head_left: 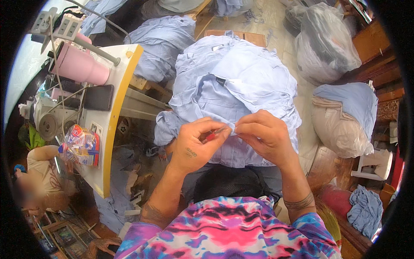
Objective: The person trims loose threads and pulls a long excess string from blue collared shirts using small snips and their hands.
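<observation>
In front of me rises a big heap of light blue shirts (267, 82), one of them drawn up toward my fingers. My left hand (196, 144) is closed around a small red-handled tool with a metal tip (210, 137); its exact kind I cannot make out. That hand's fingertips also meet the edge of the blue cloth. My right hand (263, 134) pinches the same edge between thumb and forefinger, close beside the left. A dark label (220, 80) shows inside the shirt's opening, just beyond both hands.
At the left stands a white table with a yellow edge (123, 93), bearing a pink tumbler (82, 64), a dark phone (98, 97) and a snack package (82, 145). Another person (45, 181) is beyond it. Bagged garments (325, 43) and a wrapped cloth bundle (338, 129) lie rightward.
</observation>
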